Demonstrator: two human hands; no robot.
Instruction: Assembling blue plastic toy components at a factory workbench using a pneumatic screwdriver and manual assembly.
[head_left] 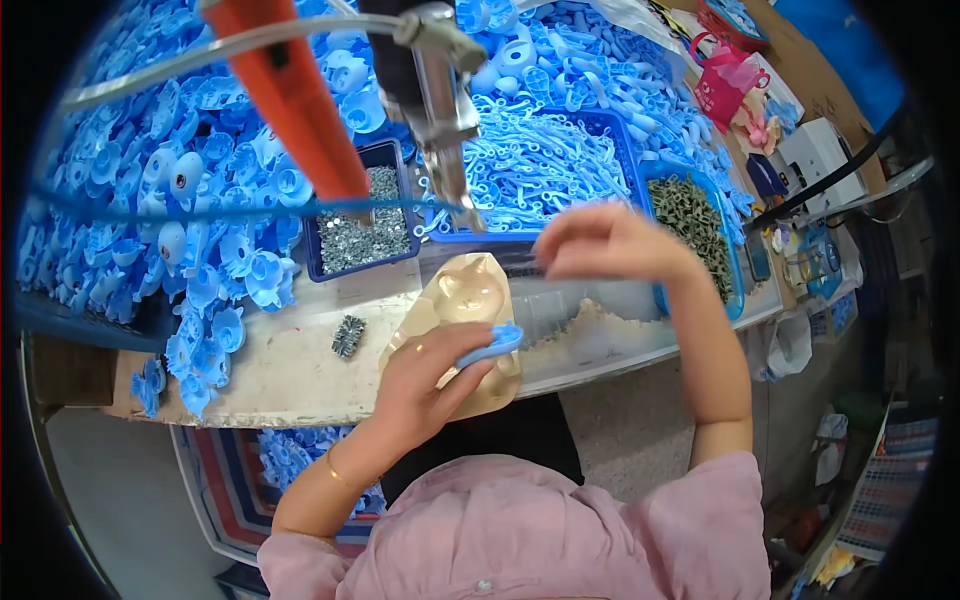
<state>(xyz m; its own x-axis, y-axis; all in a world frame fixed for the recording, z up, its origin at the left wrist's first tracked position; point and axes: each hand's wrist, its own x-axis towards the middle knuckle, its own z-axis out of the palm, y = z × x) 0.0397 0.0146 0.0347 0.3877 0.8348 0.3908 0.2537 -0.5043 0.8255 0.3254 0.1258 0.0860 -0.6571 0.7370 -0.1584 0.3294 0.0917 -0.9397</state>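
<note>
My left hand (425, 375) is closed around a small light-blue curved plastic part (495, 345), whose rounded end sticks out past the fingers. It is above a glossy beige moulded fixture (467, 290) with a rounded hollow, standing on the worktable. My right hand (610, 243) is raised at the front right edge of a blue basket (590, 118) heaped with thin light-blue plastic pieces with looped ends. Its fingers are bent and smeared by motion, so whether anything is in them cannot be made out.
An orange-handled tool (295, 110) and a metal-tipped driver (445, 130) hang over the table. Left of the basket stands a dark bin of small metal parts (360, 235). A blue tray of greenish metal pieces (690, 225) is at right. Blue shell parts (190, 200) pile up at left.
</note>
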